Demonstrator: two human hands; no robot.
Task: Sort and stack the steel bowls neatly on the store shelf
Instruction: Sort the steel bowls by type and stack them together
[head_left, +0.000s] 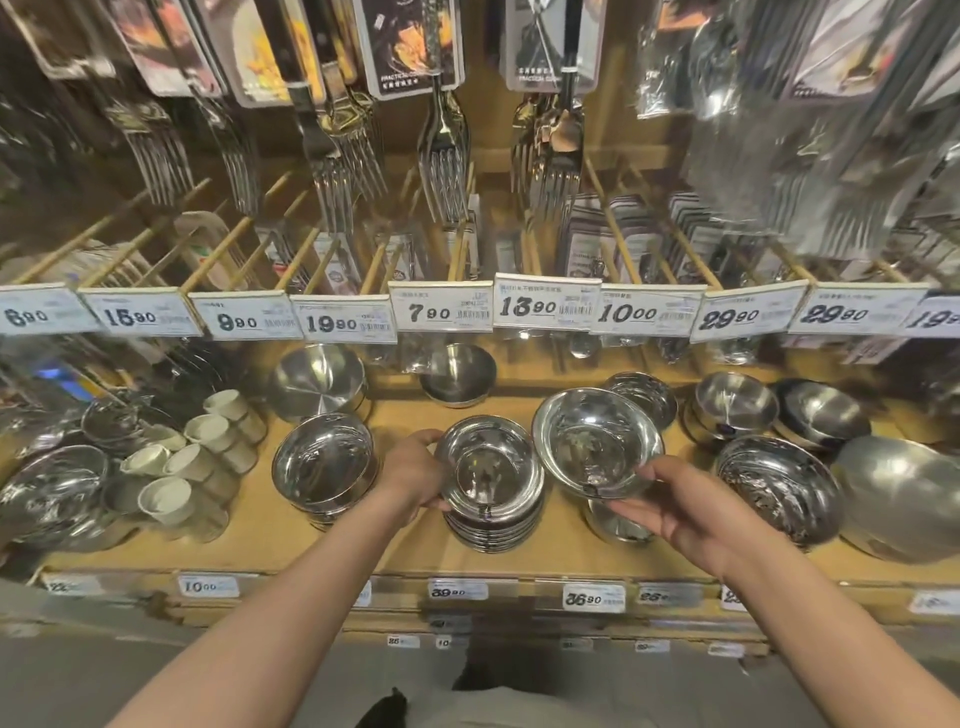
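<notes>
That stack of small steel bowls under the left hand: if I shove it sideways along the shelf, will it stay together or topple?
The stack of small bowls looks tall for its footprint, so a push near the top probably tips or fans it. The polished steel likely slides easily on the wooden shelf. The left hand grips its side, which should steady it.

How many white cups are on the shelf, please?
6 at least: two at the back, two in the middle, one in front, one partly hidden. Others may be hidden.
</notes>
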